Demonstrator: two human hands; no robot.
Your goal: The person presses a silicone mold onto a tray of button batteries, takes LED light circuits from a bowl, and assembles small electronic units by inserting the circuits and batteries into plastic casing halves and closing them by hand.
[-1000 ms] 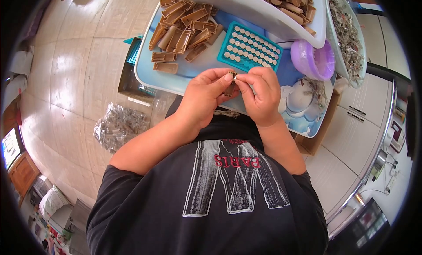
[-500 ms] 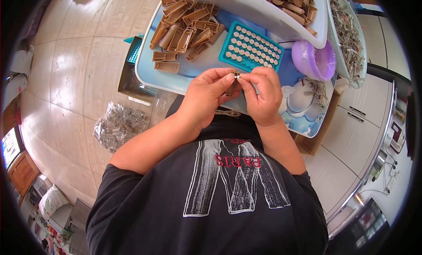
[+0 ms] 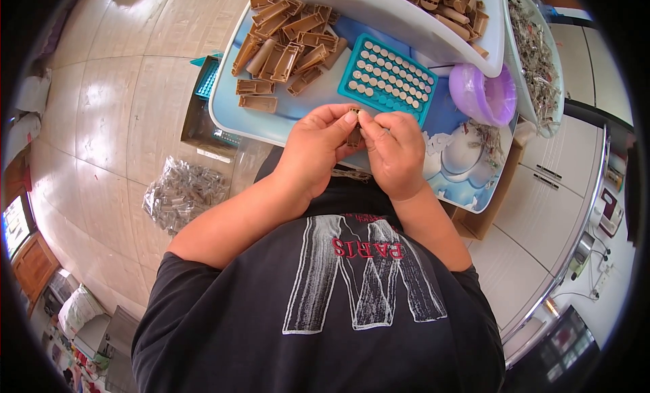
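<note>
My left hand (image 3: pixel 313 137) is closed around a small brown plastic casing (image 3: pixel 353 137), its thumb lying along the upper end. My right hand (image 3: pixel 396 149) is pinched against that same end, its fingertips meeting the left thumb. Whatever sits between the right fingertips is hidden. Just beyond my hands lies a teal tray (image 3: pixel 347 88) with rows of small round white pieces; several of its near slots hold none. A loose pile of similar brown casings (image 3: pixel 288 58) covers the left part of the blue-and-white tabletop (image 3: pixel 227 112).
A white bin of brown casings (image 3: pixel 406 20) stands at the far side, beside a pale basket of small metal parts (image 3: pixel 535 61). A purple bowl (image 3: pixel 467 88) sits at the right. A clear bag of parts (image 3: pixel 183 197) and an open carton (image 3: pixel 196 119) are on the floor at left.
My right hand has shifted slightly left and turned, its fingers now pressed to the casing's end. The small white piece seen at its fingertips is now covered. The left hand has barely moved.
</note>
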